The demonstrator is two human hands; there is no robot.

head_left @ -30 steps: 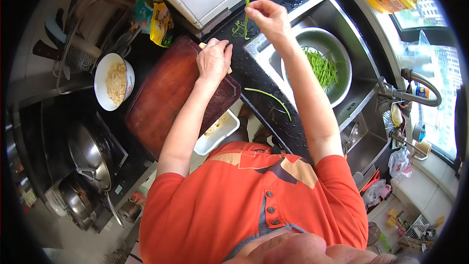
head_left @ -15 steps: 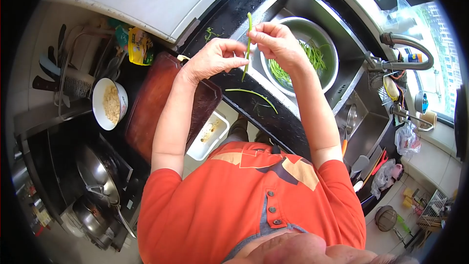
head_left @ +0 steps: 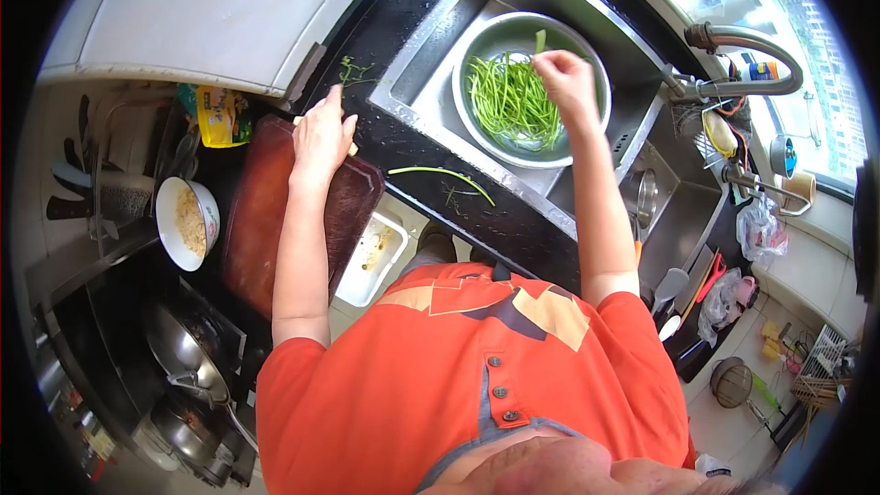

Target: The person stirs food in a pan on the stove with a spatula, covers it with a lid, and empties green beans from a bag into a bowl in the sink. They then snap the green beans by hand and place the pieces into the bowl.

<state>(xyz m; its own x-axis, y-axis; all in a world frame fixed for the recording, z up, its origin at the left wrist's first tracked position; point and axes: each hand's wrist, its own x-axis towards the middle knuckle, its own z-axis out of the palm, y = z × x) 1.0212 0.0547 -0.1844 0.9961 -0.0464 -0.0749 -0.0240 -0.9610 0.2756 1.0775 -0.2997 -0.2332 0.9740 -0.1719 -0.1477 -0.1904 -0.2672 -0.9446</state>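
My right hand (head_left: 566,82) is over the metal bowl (head_left: 461,119), its fingers pinched on a short green stem piece (head_left: 541,40). Inside the bowl lies a pile of thin green stems (head_left: 513,101). My left hand (head_left: 321,139) is at the far end of the brown cutting board (head_left: 284,211), fingers stretched out and thumb apart. A pale bit shows beside that hand; whether the hand touches it I cannot tell. Just beyond its fingertips lie leafy green scraps (head_left: 353,71) on the black counter. One long green stem (head_left: 443,171) rests by the counter's front edge.
The bowl stands in a steel sink (head_left: 412,82), with a curved faucet (head_left: 756,37) on the right. A white bowl of pale crumbly food (head_left: 188,223) sits left of the board. Below the board is a white plastic tub (head_left: 374,261). Pans (head_left: 188,348) stand at lower left.
My hands have moved apart: the left went left to the board's end, the right over the bowl. The long stem held between them now shows only as a short piece at my right fingers.
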